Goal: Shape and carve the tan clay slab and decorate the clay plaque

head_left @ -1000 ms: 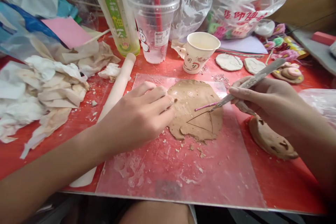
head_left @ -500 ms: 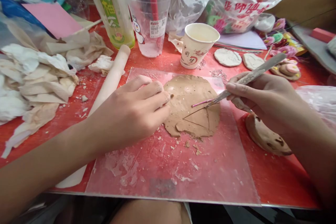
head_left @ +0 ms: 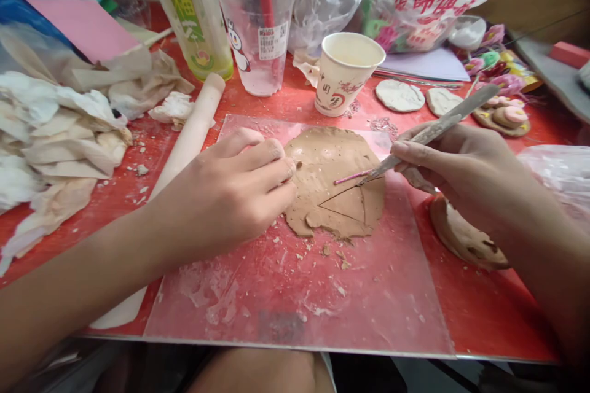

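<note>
A flat, rounded slab of brown clay [head_left: 318, 153] lies on a clear sheet [head_left: 295, 282], with a triangle of thin lines cut into its right half. My right hand [head_left: 442, 159] grips a grey, clay-smeared modelling knife [head_left: 428, 133], whose tip touches the upper cut line. A thin pink stick [head_left: 350, 177] lies over the clay beside the blade; its right end is hidden by the knife. My left hand [head_left: 244, 190] is closed at the slab's left edge, fingers curled and knuckles up. Its thumb and fingertips are hidden, so what they grip does not show.
A wooden rolling pin [head_left: 184, 141] lies left, beside crumpled tissues [head_left: 69, 129]. Behind the slab stand a paper cup [head_left: 345, 77], a clear plastic cup [head_left: 260, 31] and a bottle [head_left: 191, 18]. Pale clay discs [head_left: 399, 95] and a curved brown clay piece [head_left: 465, 239] are right.
The whole view has shifted slightly, so things appear a little further up and left. The knife tip stays at the upper cut line, and both hands keep nearly the same pose.
</note>
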Tool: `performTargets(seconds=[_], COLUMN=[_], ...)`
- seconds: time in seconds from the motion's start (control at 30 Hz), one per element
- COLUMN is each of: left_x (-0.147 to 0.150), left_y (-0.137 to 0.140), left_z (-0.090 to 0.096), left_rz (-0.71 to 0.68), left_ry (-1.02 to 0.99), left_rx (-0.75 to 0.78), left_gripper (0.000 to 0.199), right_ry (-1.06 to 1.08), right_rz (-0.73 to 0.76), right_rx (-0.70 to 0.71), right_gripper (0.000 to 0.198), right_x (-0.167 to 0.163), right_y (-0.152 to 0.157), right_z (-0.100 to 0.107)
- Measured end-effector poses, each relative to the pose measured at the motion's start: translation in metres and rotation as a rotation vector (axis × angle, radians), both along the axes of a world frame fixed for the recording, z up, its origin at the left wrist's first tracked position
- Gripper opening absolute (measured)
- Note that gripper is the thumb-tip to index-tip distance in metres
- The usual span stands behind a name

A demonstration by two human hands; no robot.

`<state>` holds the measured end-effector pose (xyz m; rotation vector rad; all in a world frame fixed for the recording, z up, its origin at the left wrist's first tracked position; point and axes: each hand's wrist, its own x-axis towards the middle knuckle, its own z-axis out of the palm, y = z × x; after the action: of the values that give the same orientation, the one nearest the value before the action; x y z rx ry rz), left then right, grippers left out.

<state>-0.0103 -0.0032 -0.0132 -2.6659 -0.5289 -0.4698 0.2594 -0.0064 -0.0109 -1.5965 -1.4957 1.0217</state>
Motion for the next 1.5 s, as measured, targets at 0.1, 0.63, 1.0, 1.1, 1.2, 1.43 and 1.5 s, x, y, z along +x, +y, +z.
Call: performTargets(seconds=[0.1,0.63,1.0,1.1,1.2,1.43,1.5], left_x=[0.000,-0.002,0.001,0.000,-0.001,0.000,0.000], left_y=[0.000,-0.001,0.001,0.000,-0.001,-0.001,0.000], left_z=[0.000,0.000,-0.001,-0.001,0.000,0.000,0.000], left_rz=[-0.007,0.027,0.002,0.000,0.000,0.013,0.014], left_ry=[-0.002,0.026,0.016,0.028,0.039,0.038,0.040], left_rx=[-0.004,-0.046,-0.008,-0.011,-0.023,-0.043,-0.039], left_gripper=[0.023,0.025,0.021,0.023,0.022,0.024,0.024], right_ry=[-0.028,0.375,0.346,0.342,0.337,0.324,0.316], right_rz=[-0.047,-0.034,-0.042,-0.050,-0.033,-0.018,-0.013], right_rx=[0.030,0.194,0.090,0.089,0.111,0.114,0.101], right_gripper=[0.022,0.010,0.015,0.014,0.013,0.016,0.016], right_x=[-0.001,0.004,0.006,0.006,0.007,0.008,0.008], right_y=[0.000,0.010,0.012,0.011,0.011,0.012,0.012], right_z=[0.001,-0.003,0.000,-0.001,-0.001,-0.001,-0.001])
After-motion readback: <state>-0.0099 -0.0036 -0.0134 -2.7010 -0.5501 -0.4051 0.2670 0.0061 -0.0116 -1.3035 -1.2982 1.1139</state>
